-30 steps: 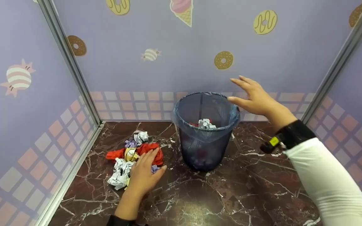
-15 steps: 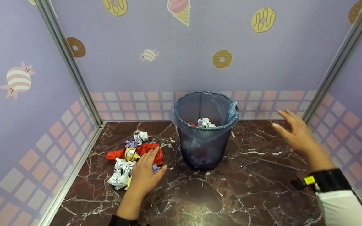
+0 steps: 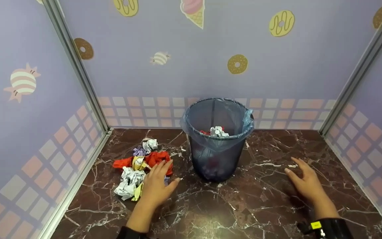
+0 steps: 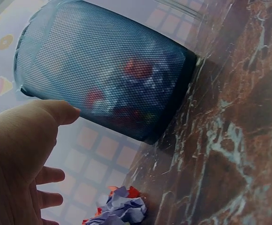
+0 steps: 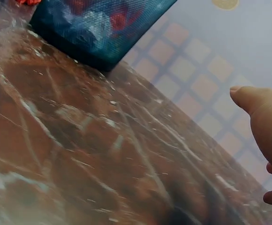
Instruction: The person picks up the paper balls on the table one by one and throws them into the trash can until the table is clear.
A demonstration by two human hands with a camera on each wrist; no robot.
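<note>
A mesh wastebasket [image 3: 216,159] lined with a thin blue plastic bag [image 3: 194,131] stands upright at the middle back. Crumpled white paper [image 3: 218,131] and bits of red show inside it. To its left lies a heap of crumpled paper: red [image 3: 159,159], yellow [image 3: 139,163], white [image 3: 129,182] and purple [image 4: 122,208]. My left hand [image 3: 158,186] hovers at the heap's right edge, fingers extended, holding nothing, and covers part of the heap in the head view. Right of the basket, my right hand [image 3: 305,181] holds nothing, with thumb and fingers spread apart.
The dark marbled tabletop [image 3: 211,209] is bounded by a patterned back wall [image 3: 191,66] and side panels. A metal post [image 3: 78,69] rises at the back left corner, another [image 3: 353,69] at the back right.
My right hand has come away from the bag's rim, moving right and down toward the tabletop. A fold of the bag now stands up at the rim's right side. My left hand has barely moved.
</note>
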